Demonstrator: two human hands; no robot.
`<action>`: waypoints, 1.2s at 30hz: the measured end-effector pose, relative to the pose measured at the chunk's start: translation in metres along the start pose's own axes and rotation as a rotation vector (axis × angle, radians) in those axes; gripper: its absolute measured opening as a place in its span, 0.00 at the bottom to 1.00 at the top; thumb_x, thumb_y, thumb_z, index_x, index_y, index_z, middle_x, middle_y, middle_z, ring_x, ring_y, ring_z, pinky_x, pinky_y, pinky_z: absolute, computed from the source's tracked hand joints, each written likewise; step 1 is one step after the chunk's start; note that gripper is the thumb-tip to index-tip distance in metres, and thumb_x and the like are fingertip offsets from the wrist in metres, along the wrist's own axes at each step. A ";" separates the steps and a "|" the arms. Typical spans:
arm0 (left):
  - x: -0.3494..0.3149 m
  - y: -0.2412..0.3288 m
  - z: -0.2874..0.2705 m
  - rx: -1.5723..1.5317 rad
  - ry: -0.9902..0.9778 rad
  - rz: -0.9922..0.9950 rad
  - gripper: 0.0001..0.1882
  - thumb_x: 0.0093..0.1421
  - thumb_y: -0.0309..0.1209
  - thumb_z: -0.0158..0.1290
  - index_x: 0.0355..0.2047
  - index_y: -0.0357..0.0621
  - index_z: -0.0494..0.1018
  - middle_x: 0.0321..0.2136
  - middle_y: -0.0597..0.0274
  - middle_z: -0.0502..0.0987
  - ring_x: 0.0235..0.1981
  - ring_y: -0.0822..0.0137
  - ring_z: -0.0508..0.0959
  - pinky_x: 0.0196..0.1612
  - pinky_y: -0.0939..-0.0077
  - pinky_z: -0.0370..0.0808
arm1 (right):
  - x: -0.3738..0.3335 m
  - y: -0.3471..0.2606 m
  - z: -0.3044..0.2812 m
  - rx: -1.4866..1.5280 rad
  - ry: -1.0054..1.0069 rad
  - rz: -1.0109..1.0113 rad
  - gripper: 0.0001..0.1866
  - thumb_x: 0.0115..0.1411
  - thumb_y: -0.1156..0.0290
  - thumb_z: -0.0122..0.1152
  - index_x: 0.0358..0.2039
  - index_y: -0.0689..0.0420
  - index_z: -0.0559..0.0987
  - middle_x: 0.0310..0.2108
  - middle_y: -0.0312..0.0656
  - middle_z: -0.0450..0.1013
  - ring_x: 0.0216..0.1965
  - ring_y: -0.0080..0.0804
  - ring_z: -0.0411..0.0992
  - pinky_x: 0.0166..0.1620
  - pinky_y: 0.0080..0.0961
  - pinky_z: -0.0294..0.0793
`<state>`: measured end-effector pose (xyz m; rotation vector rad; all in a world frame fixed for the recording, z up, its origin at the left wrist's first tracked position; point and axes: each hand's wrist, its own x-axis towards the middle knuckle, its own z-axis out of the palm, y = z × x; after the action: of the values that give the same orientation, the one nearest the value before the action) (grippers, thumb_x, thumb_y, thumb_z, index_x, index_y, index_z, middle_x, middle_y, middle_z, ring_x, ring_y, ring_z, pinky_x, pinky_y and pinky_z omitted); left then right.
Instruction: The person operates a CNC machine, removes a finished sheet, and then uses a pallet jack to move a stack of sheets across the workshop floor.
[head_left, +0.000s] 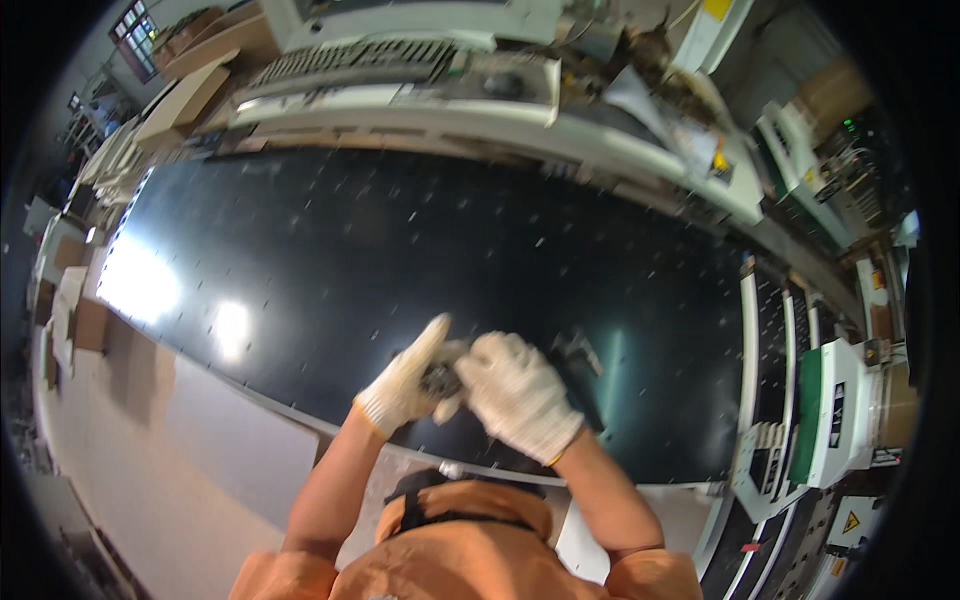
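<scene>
Both my hands wear white knitted gloves and meet above the near middle of a dark table [450,250]. My left hand [408,385] is closed around a small, dark, roundish metal part [439,380], its thumb pointing up and away. My right hand [518,395] is closed with bent fingers against the upper right side of that part and hides some of it. Its exact kind is too blurred to tell. Just right of my right hand, a small metal tool [580,352] with a light-coloured end lies on the table.
A machine beam with a cluttered ledge [500,85] runs along the table's far side. White rails [750,350] and a white-and-green machine unit [835,400] stand at the right. Pale boards [235,435] lie at the left near side. Cardboard boxes [190,100] sit at the far left.
</scene>
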<state>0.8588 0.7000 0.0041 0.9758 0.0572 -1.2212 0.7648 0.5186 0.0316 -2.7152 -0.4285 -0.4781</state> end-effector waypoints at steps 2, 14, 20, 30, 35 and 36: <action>0.013 0.010 -0.002 0.114 0.002 -0.007 0.51 0.69 0.75 0.38 0.49 0.28 0.78 0.26 0.48 0.80 0.15 0.63 0.76 0.19 0.76 0.72 | 0.007 0.018 0.001 0.093 -0.023 0.009 0.09 0.58 0.65 0.70 0.34 0.52 0.78 0.40 0.40 0.69 0.41 0.40 0.75 0.43 0.41 0.79; 0.066 0.057 0.036 0.689 0.436 0.265 0.44 0.70 0.67 0.44 0.51 0.31 0.82 0.27 0.54 0.81 0.24 0.65 0.78 0.29 0.71 0.76 | 0.011 0.067 0.031 0.507 -0.119 0.412 0.14 0.69 0.60 0.61 0.44 0.59 0.77 0.45 0.51 0.73 0.47 0.56 0.76 0.50 0.49 0.78; 0.092 0.063 0.055 0.855 0.567 0.230 0.28 0.57 0.49 0.68 0.35 0.27 0.82 0.24 0.56 0.82 0.27 0.69 0.80 0.35 0.69 0.80 | 0.027 0.083 0.040 0.737 -0.138 0.631 0.16 0.77 0.60 0.53 0.44 0.60 0.78 0.23 0.52 0.79 0.24 0.55 0.80 0.30 0.43 0.79; 0.015 0.166 -0.070 0.394 1.051 0.916 0.08 0.59 0.31 0.64 0.37 0.42 0.81 0.23 0.65 0.75 0.21 0.69 0.72 0.25 0.72 0.68 | 0.061 0.048 -0.001 0.673 -0.365 0.568 0.10 0.67 0.67 0.66 0.34 0.60 0.80 0.24 0.53 0.77 0.26 0.51 0.80 0.30 0.41 0.78; -0.077 0.166 -0.174 0.168 1.113 0.856 0.21 0.64 0.50 0.64 0.28 0.44 0.80 0.16 0.71 0.69 0.16 0.78 0.63 0.20 0.78 0.56 | 0.092 0.039 -0.012 0.536 -0.123 0.546 0.08 0.63 0.71 0.70 0.40 0.60 0.85 0.34 0.50 0.81 0.33 0.45 0.81 0.40 0.34 0.81; -0.087 0.154 -0.185 0.098 1.121 0.761 0.22 0.64 0.51 0.63 0.28 0.44 0.81 0.16 0.71 0.69 0.15 0.78 0.64 0.19 0.78 0.57 | 0.102 0.039 -0.010 0.510 -0.077 0.470 0.08 0.64 0.71 0.69 0.41 0.60 0.85 0.34 0.49 0.81 0.33 0.45 0.81 0.40 0.35 0.80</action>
<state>1.0310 0.8882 0.0276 1.4822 0.4617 0.1067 0.8672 0.5040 0.0676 -2.2331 0.0741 -0.1109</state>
